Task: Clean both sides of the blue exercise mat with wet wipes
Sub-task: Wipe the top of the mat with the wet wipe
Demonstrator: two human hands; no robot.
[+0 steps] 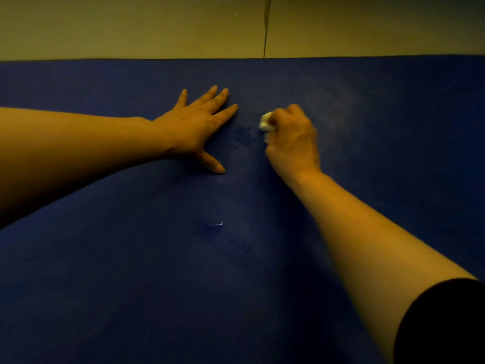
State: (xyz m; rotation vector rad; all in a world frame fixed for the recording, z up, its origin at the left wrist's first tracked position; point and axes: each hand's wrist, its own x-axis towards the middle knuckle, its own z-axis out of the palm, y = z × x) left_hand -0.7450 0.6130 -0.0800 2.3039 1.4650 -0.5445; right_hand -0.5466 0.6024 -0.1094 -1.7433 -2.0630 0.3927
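The blue exercise mat (157, 258) lies flat and fills most of the view. My left hand (199, 127) presses flat on it with fingers spread, left of centre. My right hand (291, 137) grips a bunched white wet wipe (265, 122) and holds it down on the mat just right of the left hand. Dark wet patches show on the mat between the hands (242, 134) and nearer to me (210, 228). A pale smear (333, 106) lies beyond the right hand.
Beyond the mat's far edge runs a pale tiled floor (131, 27) with a dark joint line (266, 30). The mat stretches on to both sides and toward me.
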